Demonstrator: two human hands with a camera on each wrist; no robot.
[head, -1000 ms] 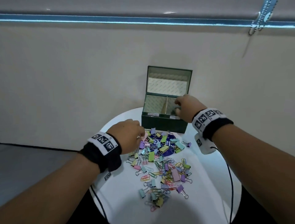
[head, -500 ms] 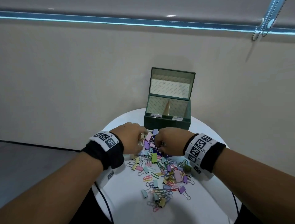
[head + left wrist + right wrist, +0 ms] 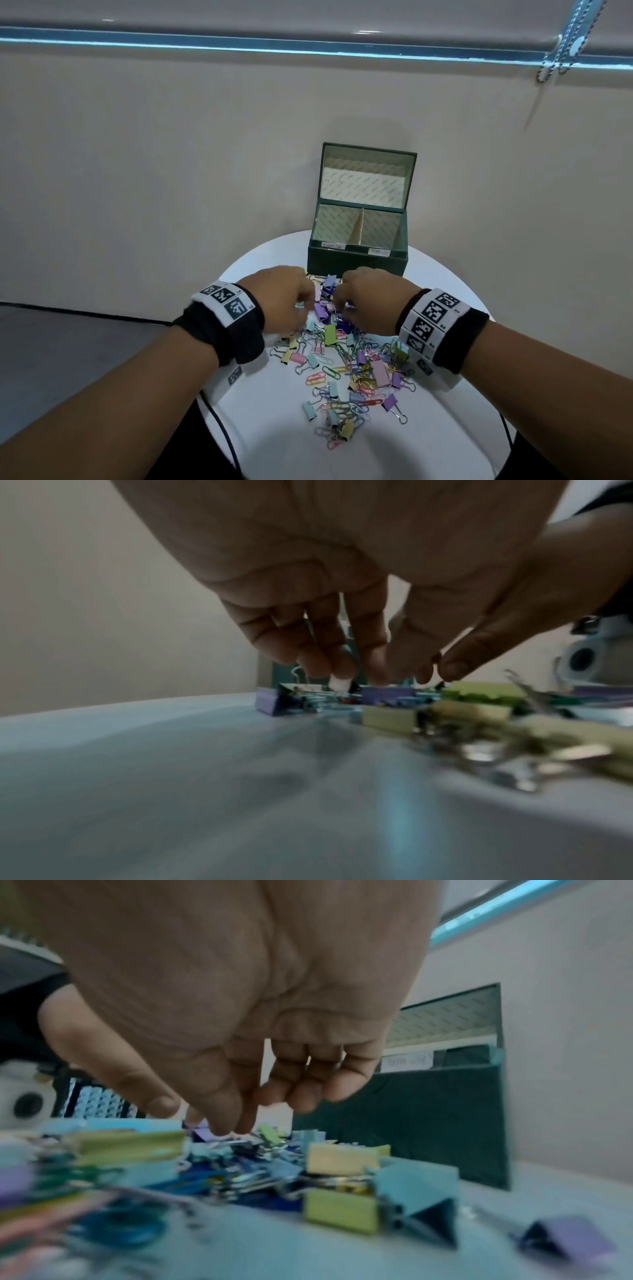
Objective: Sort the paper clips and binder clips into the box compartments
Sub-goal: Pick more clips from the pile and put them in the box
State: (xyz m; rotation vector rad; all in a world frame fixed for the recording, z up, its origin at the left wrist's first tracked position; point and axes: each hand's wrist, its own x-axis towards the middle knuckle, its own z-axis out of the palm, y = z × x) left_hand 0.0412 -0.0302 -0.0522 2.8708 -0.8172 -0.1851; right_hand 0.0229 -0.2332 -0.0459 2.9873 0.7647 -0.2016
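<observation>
Head view shows a round white table (image 3: 260, 428), then a green box (image 3: 356, 265) with its lid up, just beyond both hands. Between the hands lies a heap of clips (image 3: 342, 359), trailing back past the wrists. Left hand (image 3: 281, 298) and right hand (image 3: 370, 301) reach down with fingers bent, tips among the clips; I cannot tell whether either has hold of one.

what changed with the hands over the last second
The right hand came back from the right compartment of the green box down to the far end of the clip pile, fingertips now on it. The left hand stayed at the pile's far left edge. Box and table unmoved.
</observation>
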